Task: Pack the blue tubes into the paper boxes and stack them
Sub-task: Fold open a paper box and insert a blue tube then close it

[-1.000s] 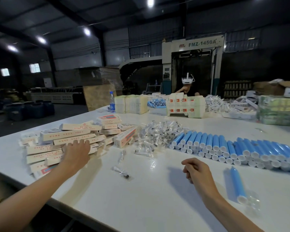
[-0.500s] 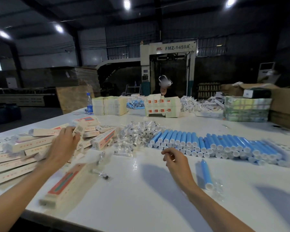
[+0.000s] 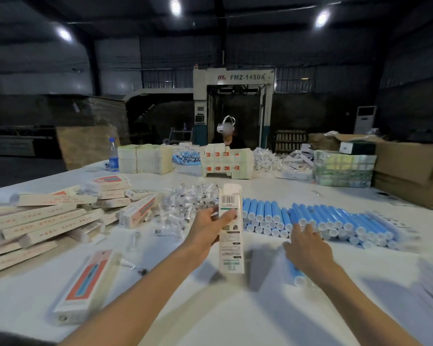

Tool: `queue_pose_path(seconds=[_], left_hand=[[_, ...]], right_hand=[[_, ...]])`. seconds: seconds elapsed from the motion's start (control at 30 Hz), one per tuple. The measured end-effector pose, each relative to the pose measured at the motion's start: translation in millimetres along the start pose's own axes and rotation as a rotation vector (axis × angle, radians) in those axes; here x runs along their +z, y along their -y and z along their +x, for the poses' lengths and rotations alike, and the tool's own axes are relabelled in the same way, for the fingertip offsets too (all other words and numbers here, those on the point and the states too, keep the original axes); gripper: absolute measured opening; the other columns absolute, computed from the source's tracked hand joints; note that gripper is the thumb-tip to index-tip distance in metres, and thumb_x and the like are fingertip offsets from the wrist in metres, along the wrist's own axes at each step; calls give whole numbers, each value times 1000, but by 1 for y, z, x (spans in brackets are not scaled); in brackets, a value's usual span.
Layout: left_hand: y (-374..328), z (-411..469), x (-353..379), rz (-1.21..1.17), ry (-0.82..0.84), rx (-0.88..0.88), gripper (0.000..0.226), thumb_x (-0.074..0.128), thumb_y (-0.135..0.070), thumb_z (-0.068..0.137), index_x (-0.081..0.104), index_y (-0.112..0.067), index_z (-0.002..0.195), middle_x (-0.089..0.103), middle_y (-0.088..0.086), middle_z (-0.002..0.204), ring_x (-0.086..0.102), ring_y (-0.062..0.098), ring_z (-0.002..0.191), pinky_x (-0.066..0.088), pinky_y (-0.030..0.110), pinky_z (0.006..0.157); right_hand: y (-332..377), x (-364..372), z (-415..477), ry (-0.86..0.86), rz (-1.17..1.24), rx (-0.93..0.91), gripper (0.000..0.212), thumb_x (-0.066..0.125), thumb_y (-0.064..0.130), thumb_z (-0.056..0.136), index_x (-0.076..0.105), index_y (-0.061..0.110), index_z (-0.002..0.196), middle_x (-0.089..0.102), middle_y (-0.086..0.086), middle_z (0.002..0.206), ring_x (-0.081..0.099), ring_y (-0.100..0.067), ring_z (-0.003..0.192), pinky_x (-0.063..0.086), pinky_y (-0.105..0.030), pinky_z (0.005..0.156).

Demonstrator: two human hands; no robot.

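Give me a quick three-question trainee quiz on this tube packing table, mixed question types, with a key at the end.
1. True or false: the left hand holds a blue tube.
2. The right hand is: A) open over the row of blue tubes, B) gripping a second box, C) out of view.
3. Fill in: one loose tube lies beside the ___ hand.
Key: 1 false, it holds a paper box; 2 A; 3 right.

tubes [image 3: 318, 216]: glossy blue plastic | boxes [image 3: 43, 221]: matt paper | table [image 3: 210, 320]: smooth white
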State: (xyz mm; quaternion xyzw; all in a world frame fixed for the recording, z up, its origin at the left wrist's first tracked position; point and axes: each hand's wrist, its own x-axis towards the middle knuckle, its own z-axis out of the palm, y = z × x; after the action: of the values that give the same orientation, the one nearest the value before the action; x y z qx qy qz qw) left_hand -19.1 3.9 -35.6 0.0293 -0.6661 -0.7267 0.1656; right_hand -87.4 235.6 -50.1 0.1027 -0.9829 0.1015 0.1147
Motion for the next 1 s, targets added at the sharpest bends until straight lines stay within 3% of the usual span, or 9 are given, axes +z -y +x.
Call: queue_pose_path(seconds=[0.17,0.27,0.37,0.47,0.53,0.6,0.73,0.87,1.0], left_hand=[[24,-2,15,-10,-36,21,30,79,-19,96,71,-18,124,82,2,106,80,20,95,62,39,84],[30,-2,10,-9,-48,42,31,80,-22,94,71,-22,124,82,0,109,79,22,100,62,45,92],[30,-4,9,7,-32,47,38,82,-24,93,69,-19,128,82,-2,110,80,21,100,62,42,90],[30,-5,10,8,-42,47,38,84,-25,91,67,-19,125,82,-5,109,79,16,97,61,32,80],[28,-5,11,-7,-49,43,39,86,-25,89,66,-19,123,82,-6,109,79,14,97,61,29,77],[26,-5,12,-17,-25,58,38,86,-23,89,66,-19,121,82,-5,108,79,13,97,61,24,75],[24,-9,13,-60,37,101,44,88,-25,86,65,-14,122,83,1,106,80,16,93,59,20,70],[22,-12,14,-66,67,122,54,89,-32,80,64,-12,123,82,3,108,80,19,96,60,21,73],[23,-12,12,-47,67,148,54,89,-35,80,63,-12,122,82,4,108,80,21,97,62,25,77]], right_hand=[[-10,26,1,89,3,46,38,40,30,109,41,10,141,59,-10,132,63,-30,118,48,-35,85],[-14,32,6,140,54,31,13,46,28,104,49,16,102,61,-3,102,61,-26,94,39,-32,68],[-16,31,12,106,138,19,30,50,28,104,40,16,78,51,1,76,51,-20,69,34,-32,60],[-10,11,15,33,586,-40,41,59,29,104,45,9,71,46,-3,62,41,-18,56,33,-33,57],[-1,-13,17,-68,1026,-84,37,63,26,104,57,-3,82,57,-7,66,54,-19,59,45,-27,56],[12,-40,18,-167,1299,-116,25,66,25,103,65,0,104,73,-8,78,68,-19,68,56,-22,62],[41,-77,29,-196,1578,-230,40,69,24,101,45,18,132,79,-8,92,72,-17,76,62,-28,81],[67,-83,40,-226,1423,-283,47,68,22,102,35,27,137,78,-10,97,73,-19,74,62,-34,82],[72,-78,50,-270,1230,-298,48,68,22,101,37,28,136,72,-10,107,74,-17,73,59,-24,65]])
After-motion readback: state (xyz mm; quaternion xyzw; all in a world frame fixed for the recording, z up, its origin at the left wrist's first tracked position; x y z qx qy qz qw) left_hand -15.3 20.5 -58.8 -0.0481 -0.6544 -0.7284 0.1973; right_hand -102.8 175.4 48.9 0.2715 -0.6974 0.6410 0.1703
